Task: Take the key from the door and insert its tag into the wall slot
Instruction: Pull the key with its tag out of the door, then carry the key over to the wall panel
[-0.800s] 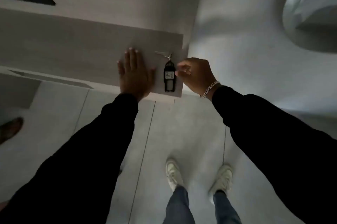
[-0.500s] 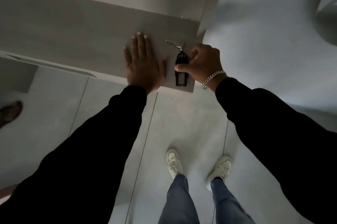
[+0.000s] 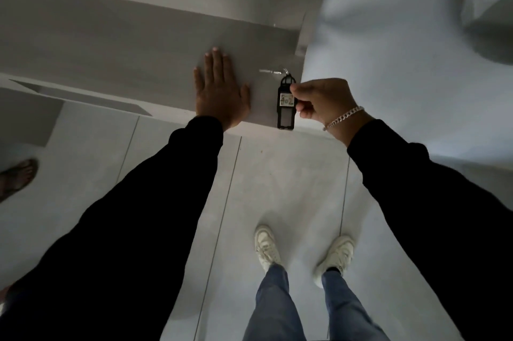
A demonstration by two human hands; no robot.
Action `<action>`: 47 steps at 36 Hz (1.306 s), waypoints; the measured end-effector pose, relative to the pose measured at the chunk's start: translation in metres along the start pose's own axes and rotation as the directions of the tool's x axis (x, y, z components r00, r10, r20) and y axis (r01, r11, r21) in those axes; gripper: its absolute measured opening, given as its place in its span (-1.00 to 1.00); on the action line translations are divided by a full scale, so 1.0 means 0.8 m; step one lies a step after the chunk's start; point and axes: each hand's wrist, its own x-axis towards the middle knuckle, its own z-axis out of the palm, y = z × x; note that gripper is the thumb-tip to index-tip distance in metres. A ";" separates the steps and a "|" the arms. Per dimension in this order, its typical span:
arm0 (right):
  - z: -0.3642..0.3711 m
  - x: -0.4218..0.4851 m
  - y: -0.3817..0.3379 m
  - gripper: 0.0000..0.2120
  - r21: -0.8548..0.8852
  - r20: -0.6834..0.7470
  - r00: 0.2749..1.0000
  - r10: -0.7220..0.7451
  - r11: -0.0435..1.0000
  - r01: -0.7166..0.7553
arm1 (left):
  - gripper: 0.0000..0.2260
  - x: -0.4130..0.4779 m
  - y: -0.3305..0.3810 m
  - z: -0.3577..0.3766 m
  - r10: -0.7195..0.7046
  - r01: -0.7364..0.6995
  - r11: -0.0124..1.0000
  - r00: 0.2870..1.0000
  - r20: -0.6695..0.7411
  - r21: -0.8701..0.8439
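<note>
The key (image 3: 270, 71) sticks out of the grey door (image 3: 125, 49) near its right edge, its shaft lying roughly level across the view with the ring end toward the right. From that ring the black key tag (image 3: 286, 103) hangs straight down, long axis vertical, top end at the ring and bottom end level with the door's lower edge. A pale label on its upper half carries handwritten figures that look like "402", though the last digit is partly covered.

The right hand (image 3: 322, 103) sits just to the right of the tag, at the height of the label. Its fingers are curled in, and thumb and forefinger pinch the tag's right edge — the rest of the tag hangs free to the left of and below the knuckles. A silver chain bracelet (image 3: 344, 118) circles the wrist above a black sleeve.

The left hand (image 3: 219, 93) lies flat on the door, fingers spread and pointing up, holding nothing, well to the left of the key.

The lock itself is too dim and small to make out. The scene is dark; the wall (image 3: 402, 63) to the right is blurred, and a sandalled foot (image 3: 16, 178) is cut off at the left edge.
</note>
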 end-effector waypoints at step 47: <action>-0.862 -0.407 0.081 -0.91 0.190 -0.523 0.765 -0.376 0.824 0.534 | -0.41 -0.229 0.938 -0.076 0.778 -0.919 0.283 0.388 -0.495 -0.276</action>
